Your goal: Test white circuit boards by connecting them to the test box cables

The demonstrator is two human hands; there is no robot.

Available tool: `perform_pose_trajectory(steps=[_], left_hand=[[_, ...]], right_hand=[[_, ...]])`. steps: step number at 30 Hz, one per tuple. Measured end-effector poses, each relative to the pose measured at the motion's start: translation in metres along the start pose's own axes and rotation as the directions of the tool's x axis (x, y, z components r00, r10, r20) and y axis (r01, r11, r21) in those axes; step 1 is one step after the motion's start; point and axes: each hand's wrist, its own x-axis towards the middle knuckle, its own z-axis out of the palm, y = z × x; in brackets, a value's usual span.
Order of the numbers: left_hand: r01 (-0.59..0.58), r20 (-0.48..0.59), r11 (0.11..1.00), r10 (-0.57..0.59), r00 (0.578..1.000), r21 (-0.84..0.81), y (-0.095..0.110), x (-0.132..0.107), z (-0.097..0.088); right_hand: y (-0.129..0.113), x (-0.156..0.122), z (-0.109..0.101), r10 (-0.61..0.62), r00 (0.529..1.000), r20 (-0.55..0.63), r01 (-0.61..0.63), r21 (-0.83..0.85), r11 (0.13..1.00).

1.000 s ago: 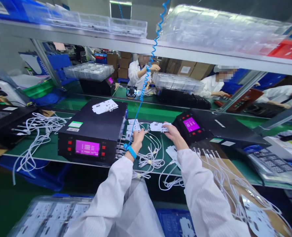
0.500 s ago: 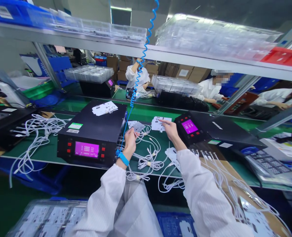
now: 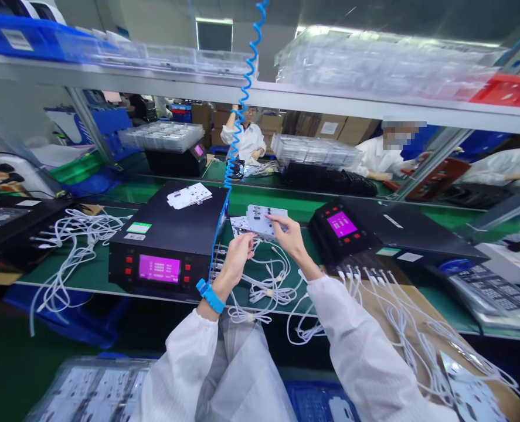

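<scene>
My right hand (image 3: pixel 289 235) pinches a white circuit board (image 3: pixel 260 215), thumb below and fingers on top. Under and left of it another white board (image 3: pixel 239 225) partly shows. My left hand (image 3: pixel 238 255) is closed just in front of these boards, its fingertips pressed together; what they hold, if anything, is too small to make out. A blue wrist strap (image 3: pixel 211 296) circles my left wrist, and a coiled blue cord (image 3: pixel 244 88) hangs down beside it. Bundled white cables (image 3: pixel 271 287) lie on the green bench below my hands.
A black test box (image 3: pixel 167 228) with a lit pink screen stands left, white boards (image 3: pixel 190 196) on top. Another black box (image 3: pixel 400 225) stands right, with white cables (image 3: pixel 396 316) before it. A shelf (image 3: pixel 374 108) carrying plastic trays crosses above. Co-workers (image 3: pixel 246 140) sit beyond.
My right hand has lifted its board off the bench and brought it left, over the other board near my left hand. The left hand stays close to where it was, fingers still closed.
</scene>
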Motion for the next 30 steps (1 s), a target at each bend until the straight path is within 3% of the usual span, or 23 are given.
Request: perform_pose_trajectory(steps=[6,14,20,25,30], left_hand=[[-0.088,0.037,0.984,0.083,0.996,0.155,-0.001,-0.006,0.005],[-0.178,0.167,0.958,0.143,0.976,0.223,0.011,-0.01,0.011],[-0.27,0.118,0.909,0.245,0.962,0.317,0.009,-0.007,0.009],[-0.337,0.069,0.796,0.352,0.933,0.503,-0.006,-0.001,0.01],[-0.424,0.193,0.655,0.396,0.898,0.625,-0.021,0.006,0.021]], right_hand=[[-0.014,-0.04,-0.001,-0.034,0.999,0.004,0.034,0.095,0.995],[-0.012,-0.053,0.012,-0.11,0.994,0.005,0.11,0.075,0.991],[-0.017,-0.052,0.016,-0.049,0.979,-0.199,0.064,0.066,0.996],[-0.021,-0.038,0.014,0.002,0.894,-0.448,0.028,0.061,0.998],[-0.017,-0.024,0.011,0.202,0.863,-0.463,-0.054,0.314,0.948]])
